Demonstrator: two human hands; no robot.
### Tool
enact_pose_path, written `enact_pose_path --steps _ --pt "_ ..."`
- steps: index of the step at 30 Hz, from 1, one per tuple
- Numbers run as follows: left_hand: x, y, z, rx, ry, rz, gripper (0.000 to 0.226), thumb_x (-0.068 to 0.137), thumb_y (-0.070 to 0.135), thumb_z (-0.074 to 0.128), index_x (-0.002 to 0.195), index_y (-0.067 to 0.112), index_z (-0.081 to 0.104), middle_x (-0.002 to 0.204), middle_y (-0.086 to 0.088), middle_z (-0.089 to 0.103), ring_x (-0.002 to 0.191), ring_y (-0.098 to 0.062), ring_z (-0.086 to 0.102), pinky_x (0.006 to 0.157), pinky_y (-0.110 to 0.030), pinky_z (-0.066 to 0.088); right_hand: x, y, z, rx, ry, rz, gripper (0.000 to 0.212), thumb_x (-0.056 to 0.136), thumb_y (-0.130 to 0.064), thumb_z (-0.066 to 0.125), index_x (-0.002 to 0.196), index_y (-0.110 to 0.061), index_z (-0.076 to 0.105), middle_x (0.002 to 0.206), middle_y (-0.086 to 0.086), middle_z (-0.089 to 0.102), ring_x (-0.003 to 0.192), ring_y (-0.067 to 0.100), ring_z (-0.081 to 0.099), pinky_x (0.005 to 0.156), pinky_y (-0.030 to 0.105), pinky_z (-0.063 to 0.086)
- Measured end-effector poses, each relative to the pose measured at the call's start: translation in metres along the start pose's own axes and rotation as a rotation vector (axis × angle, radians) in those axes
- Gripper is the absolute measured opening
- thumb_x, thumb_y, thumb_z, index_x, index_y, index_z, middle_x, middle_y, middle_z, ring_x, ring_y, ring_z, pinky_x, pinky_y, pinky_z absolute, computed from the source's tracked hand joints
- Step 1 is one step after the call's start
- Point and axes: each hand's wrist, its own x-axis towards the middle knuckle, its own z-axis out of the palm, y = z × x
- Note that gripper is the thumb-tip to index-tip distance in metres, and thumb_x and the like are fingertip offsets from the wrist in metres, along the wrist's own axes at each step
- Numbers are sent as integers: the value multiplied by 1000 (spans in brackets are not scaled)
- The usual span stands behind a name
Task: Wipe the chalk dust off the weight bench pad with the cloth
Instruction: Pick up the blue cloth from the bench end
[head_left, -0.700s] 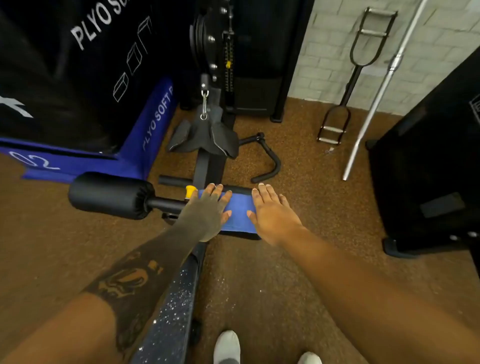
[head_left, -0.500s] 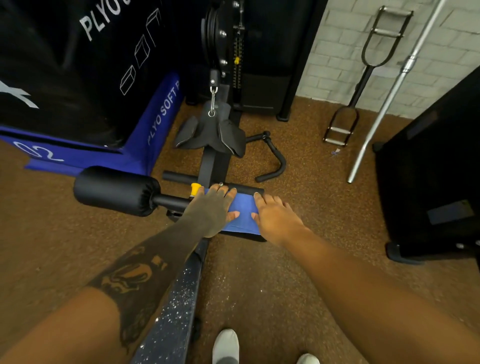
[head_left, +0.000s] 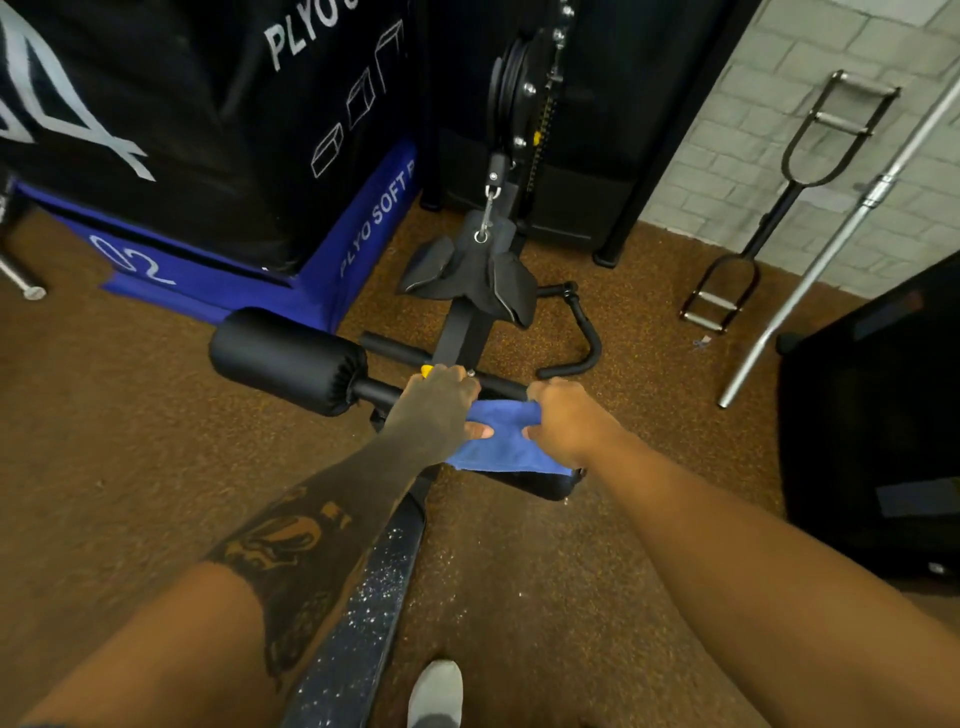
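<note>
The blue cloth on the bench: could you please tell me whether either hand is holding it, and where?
Both hold it: the left hand grips the blue cloth at its left end, the right hand at its right end, fingers curled over the far edge.

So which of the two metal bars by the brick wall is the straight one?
The long silver barbell, leaning on the right. The dark bar left of it ends in looped handles.

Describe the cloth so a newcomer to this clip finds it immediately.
Start at the black foam roller left of centre and follow its bar right to the two hands. The blue cloth lies bunched between the left hand and right hand, over the dark bench pad. It is the only blue fabric being gripped.
</note>
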Motion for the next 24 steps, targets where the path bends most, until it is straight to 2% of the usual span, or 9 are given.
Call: enact_pose_path --steps 4,6,10,13,16,18,21,24 --pt "-16 -19 2 -290 -18 -142 49 96 43 62 128 7 52 118 -17 63 113 -36 60 92 -45 47 9 -25 -16 32 3 -70 23 88 -20 66 106 -13 54 102 15 61 95 36 61 76 44 51" --pt "-27 -28 3 -380 -18 -228 50 97 39 62 134 8 48 120 -19 64 113 -37 61 93 -46 47 17 -41 -24 34 -15 -128 18 85 -20 67 90 -15 51 88 9 57 83 34 60 71 47 54" --pt "-50 -42 19 -545 38 -410 45 98 33 60 133 6 50 123 -20 61 115 -37 59 94 -43 46 33 -73 -32 100 -28 -265 18 78 -20 71 80 -17 53 77 6 57 72 28 59 63 44 51" --pt "-75 -39 34 -762 145 -602 40 97 25 63 127 -2 55 119 -23 64 108 -38 60 80 -33 39 43 -98 -27 168 -64 -349 23 80 -19 75 89 -16 55 85 5 61 79 26 60 70 42 53" --pt "-96 -24 50 -942 240 -803 42 97 26 63 130 2 56 124 -19 65 108 -34 61 84 -33 41 51 -124 -12 142 -123 -468 35 84 -18 74 113 -18 54 109 9 61 96 28 60 85 46 53" --pt "-107 -14 64 -1030 307 -894 32 96 24 64 122 5 60 115 -12 67 98 -27 60 82 -31 40 53 -140 3 101 -160 -542 47 85 -17 73 126 -21 51 121 10 59 107 29 59 92 46 51" --pt "-119 2 88 -1140 405 -1007 25 93 23 68 110 5 62 102 -11 68 92 -28 61 75 -34 44 53 -157 30 31 -219 -641 52 85 -16 73 131 -22 48 126 12 58 114 31 57 95 42 48" --pt "-128 14 113 -1202 473 -1121 24 92 24 69 105 5 62 93 -6 64 86 -24 58 66 -31 39 52 -168 60 -51 -251 -711 53 85 -17 73 131 -22 48 125 11 59 114 30 58 94 41 50"
